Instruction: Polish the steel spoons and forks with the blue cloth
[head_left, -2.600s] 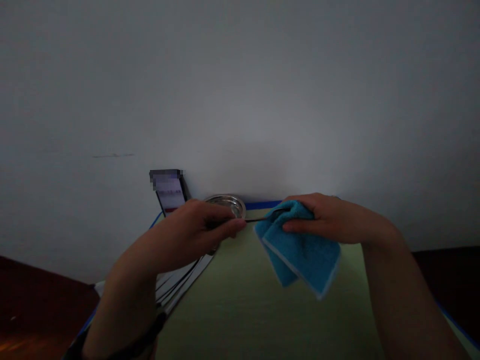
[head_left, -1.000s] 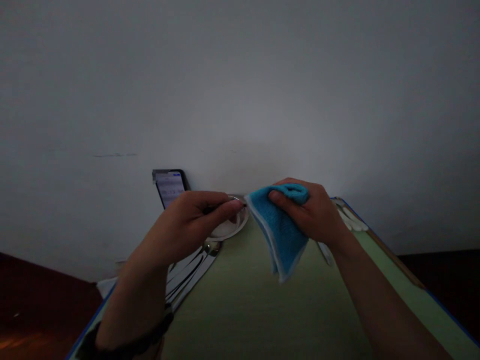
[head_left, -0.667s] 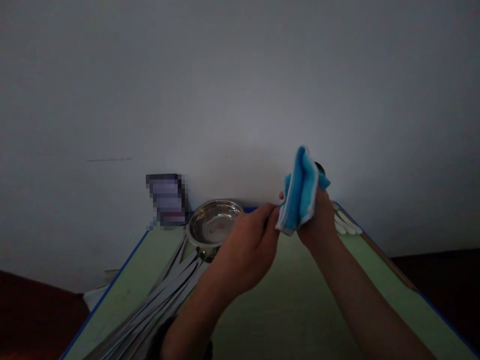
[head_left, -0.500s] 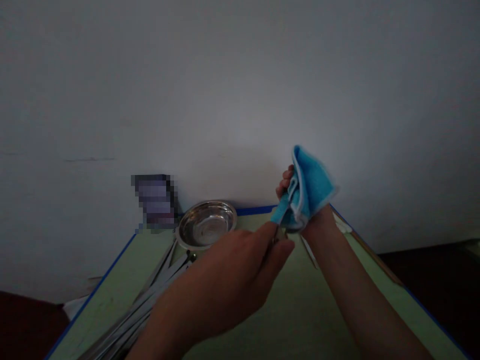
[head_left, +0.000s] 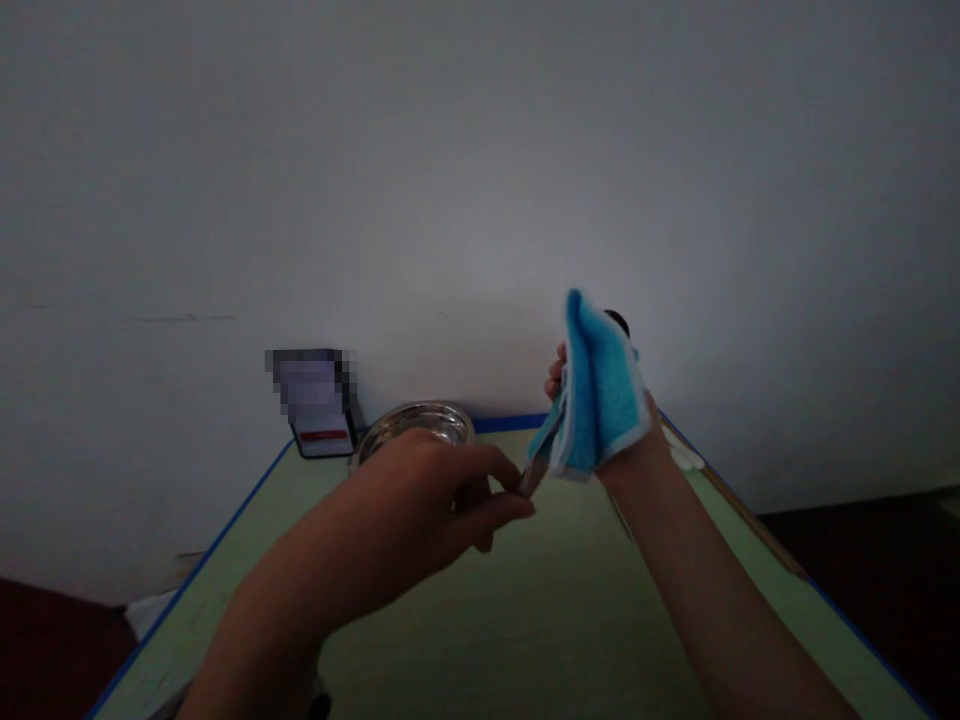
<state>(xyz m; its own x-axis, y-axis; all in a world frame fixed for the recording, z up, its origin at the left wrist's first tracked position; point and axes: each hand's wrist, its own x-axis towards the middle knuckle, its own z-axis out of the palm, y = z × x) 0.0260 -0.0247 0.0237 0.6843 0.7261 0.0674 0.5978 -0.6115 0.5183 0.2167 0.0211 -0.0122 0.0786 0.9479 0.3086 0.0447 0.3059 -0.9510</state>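
Folded over my right hand (head_left: 555, 375) is a blue cloth (head_left: 604, 390) with pale edging, and the curled fingers grip it. My left hand (head_left: 442, 495) pinches the tip of a thin, flat metal piece (head_left: 532, 478) between thumb and forefinger. The cloth wraps part of that piece, so I cannot tell its kind. A round black end (head_left: 618, 321) shows just above the cloth; whether it belongs to the same piece is hidden. Behind my left hand stands a shiny metal bowl (head_left: 390, 418), its lower part covered by the hand.
A phone (head_left: 324, 440) leans against the wall (head_left: 480, 200) at the back left. The green table (head_left: 525, 620) has blue edging. White material (head_left: 684, 455) lies by the right edge, beyond my right forearm. Something black (head_left: 320, 705) shows below my left forearm.
My left hand has drawn back to the left from the cloth, baring the metal tip. The cloth has shifted slightly left and hangs flatter. My left forearm now hides most long metal strips.
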